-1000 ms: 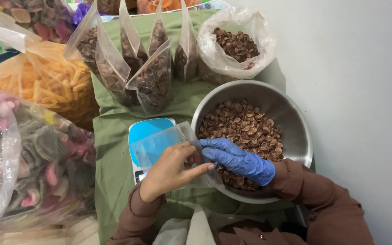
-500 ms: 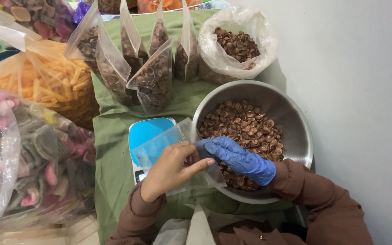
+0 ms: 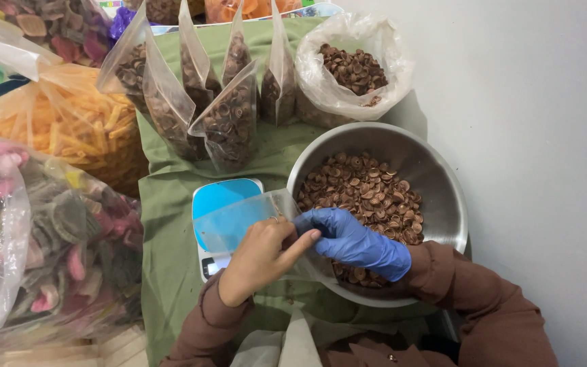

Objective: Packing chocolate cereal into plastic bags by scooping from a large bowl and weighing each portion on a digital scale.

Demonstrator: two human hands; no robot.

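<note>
Long brown sleeves are being worn on both arms, fabric bunching in soft folds at the wrists. The left hand (image 3: 261,253) is being kept bare, a thin ring showing on one finger. The right hand (image 3: 353,240) is being covered by a blue disposable glove, its cuff being met by the brown sleeve just behind the wrist.

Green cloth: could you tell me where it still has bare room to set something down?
Bare green cloth lies left of the scale, beside the big mixed-snack bag. Between the bowl and the pouches it is tight; both hands crowd the front.
</note>
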